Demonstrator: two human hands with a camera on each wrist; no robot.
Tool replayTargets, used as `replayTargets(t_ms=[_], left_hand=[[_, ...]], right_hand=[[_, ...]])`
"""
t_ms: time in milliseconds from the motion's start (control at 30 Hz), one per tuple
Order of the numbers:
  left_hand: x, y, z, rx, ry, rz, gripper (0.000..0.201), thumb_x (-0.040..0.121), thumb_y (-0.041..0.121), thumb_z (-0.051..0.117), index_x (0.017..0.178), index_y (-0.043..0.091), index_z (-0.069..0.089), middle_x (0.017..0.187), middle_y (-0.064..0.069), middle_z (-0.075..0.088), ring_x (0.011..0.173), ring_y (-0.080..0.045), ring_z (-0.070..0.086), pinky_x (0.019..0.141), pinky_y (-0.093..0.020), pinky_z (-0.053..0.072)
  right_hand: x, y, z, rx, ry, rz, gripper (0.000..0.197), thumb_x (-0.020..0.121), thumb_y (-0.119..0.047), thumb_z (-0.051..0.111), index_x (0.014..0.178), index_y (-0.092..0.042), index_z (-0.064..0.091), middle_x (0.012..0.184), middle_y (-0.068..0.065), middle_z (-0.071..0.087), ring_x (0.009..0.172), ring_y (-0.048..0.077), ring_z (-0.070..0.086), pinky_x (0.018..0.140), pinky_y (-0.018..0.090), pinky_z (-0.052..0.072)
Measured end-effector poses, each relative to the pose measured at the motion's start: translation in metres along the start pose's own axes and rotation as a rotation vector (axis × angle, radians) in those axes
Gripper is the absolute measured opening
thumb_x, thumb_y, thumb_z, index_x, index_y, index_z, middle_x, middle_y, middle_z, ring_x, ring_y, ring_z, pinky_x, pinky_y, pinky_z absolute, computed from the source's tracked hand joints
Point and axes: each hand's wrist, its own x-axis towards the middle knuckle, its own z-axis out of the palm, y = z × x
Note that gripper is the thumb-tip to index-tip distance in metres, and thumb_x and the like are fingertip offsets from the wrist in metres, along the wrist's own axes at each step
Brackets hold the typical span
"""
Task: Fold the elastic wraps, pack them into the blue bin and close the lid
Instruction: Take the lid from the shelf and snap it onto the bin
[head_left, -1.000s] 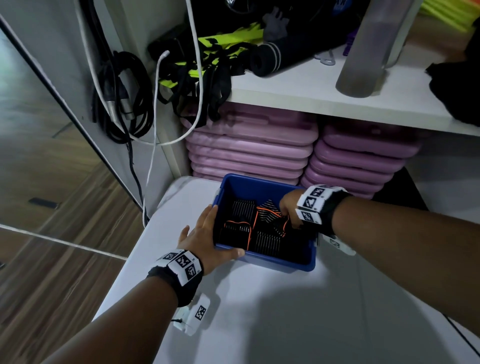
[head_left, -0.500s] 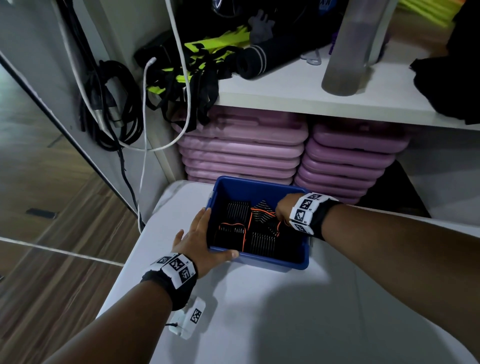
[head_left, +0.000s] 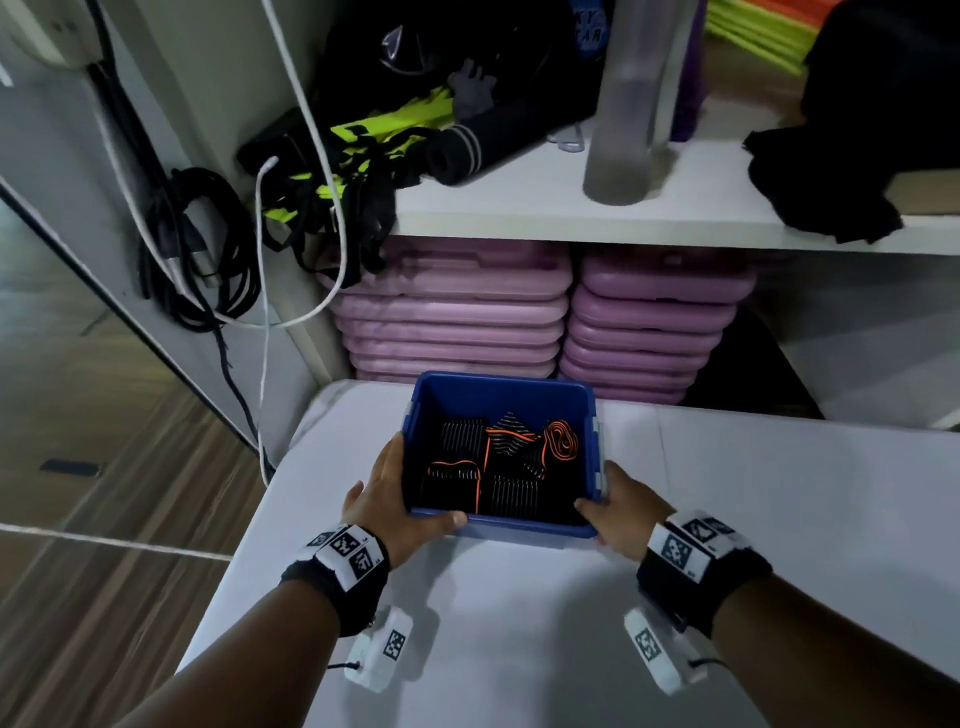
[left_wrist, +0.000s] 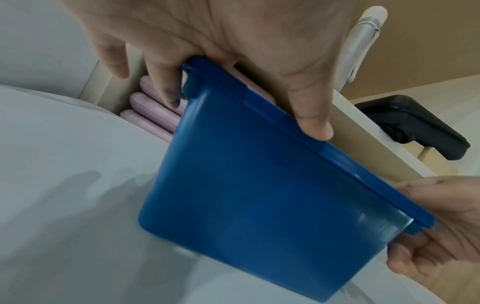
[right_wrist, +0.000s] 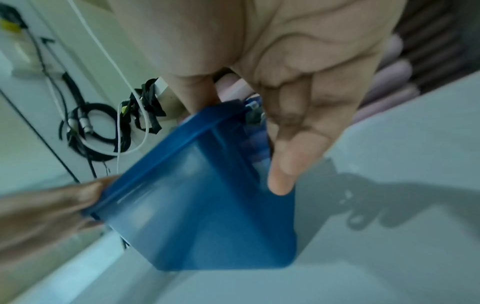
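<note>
From the head view, the fingers of both hands are lying hidden behind the walls of the blue bin (head_left: 501, 525), and no lid is showing anywhere in the frame. The left hand (head_left: 387, 499) is gripping the bin's near-left corner, thumb laid along the front rim, while the right hand (head_left: 618, 512) is clasping the near-right corner by the pale side latch (head_left: 600, 475). Between the two grips, the folded elastic wraps (head_left: 491, 467), black with white stripes and orange edging, are lying on the bin's floor, one orange-edged loop curling nearest the right hand. The bin is sitting on the white table (head_left: 519, 623); beyond the grips, stacked pink cases (head_left: 452, 322) are filling the space under a shelf, and black and white cables (head_left: 208, 260) are hanging off to the left hand's side. From the left wrist view, the bin's inside is hidden; the left hand (left_wrist: 233, 41) is curling its thumb over the blue rim (left_wrist: 259, 107), with the other hand gripping the far corner. From the right wrist view, everything is blurring; the right hand (right_wrist: 298, 82) is wrapping the bin's corner (right_wrist: 207, 195), fingers spreading down the side wall.
</note>
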Motion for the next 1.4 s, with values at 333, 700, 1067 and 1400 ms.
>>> replayTargets(t_ms=[333, 700, 1067, 1400], left_hand=[[-0.062, 0.058, 0.078, 0.118, -0.114, 0.027, 0.12, 0.061, 0.082, 0.057, 0.152, 0.035, -0.006, 0.159, 0.016, 0.011, 0.14, -0.013, 0.033, 0.116, -0.049, 0.025], [-0.133, 0.135, 0.144, 0.229, -0.207, 0.067, 0.119, 0.069, 0.083, 0.049, 0.15, 0.03, -0.021, 0.161, 0.014, -0.012, 0.147, -0.009, 0.016, 0.121, -0.045, 0.004], [-0.15, 0.149, 0.152, 0.299, -0.233, 0.044, 0.117, 0.072, 0.085, 0.041, 0.15, 0.026, -0.022, 0.161, 0.009, -0.017, 0.147, -0.012, 0.017, 0.121, -0.046, 0.007], [-0.144, 0.141, 0.151, 0.26, -0.272, 0.089, 0.114, 0.075, 0.082, 0.042, 0.149, 0.027, -0.024, 0.16, 0.01, -0.021, 0.145, -0.018, 0.025, 0.118, -0.045, 0.019]], right_hand=[[-0.079, 0.095, -0.03, -0.042, -0.002, 0.111, 0.074, 0.102, -0.039, 0.034, 0.153, -0.017, -0.015, 0.138, 0.016, 0.052, 0.11, 0.028, 0.061, 0.09, 0.032, 0.047], [-0.155, 0.205, -0.054, 0.075, 0.007, 0.137, 0.072, 0.103, -0.036, 0.031, 0.152, -0.017, -0.019, 0.141, 0.015, 0.05, 0.116, 0.028, 0.059, 0.103, 0.038, 0.043], [-0.167, 0.21, -0.063, 0.083, 0.036, 0.136, 0.066, 0.104, -0.032, 0.03, 0.152, -0.021, -0.014, 0.127, 0.015, 0.06, 0.103, 0.026, 0.064, 0.093, 0.036, 0.049], [-0.158, 0.209, -0.058, 0.077, 0.032, 0.208, 0.068, 0.105, -0.028, 0.032, 0.152, -0.016, -0.015, 0.128, 0.013, 0.059, 0.085, 0.019, 0.058, 0.083, 0.027, 0.045]])
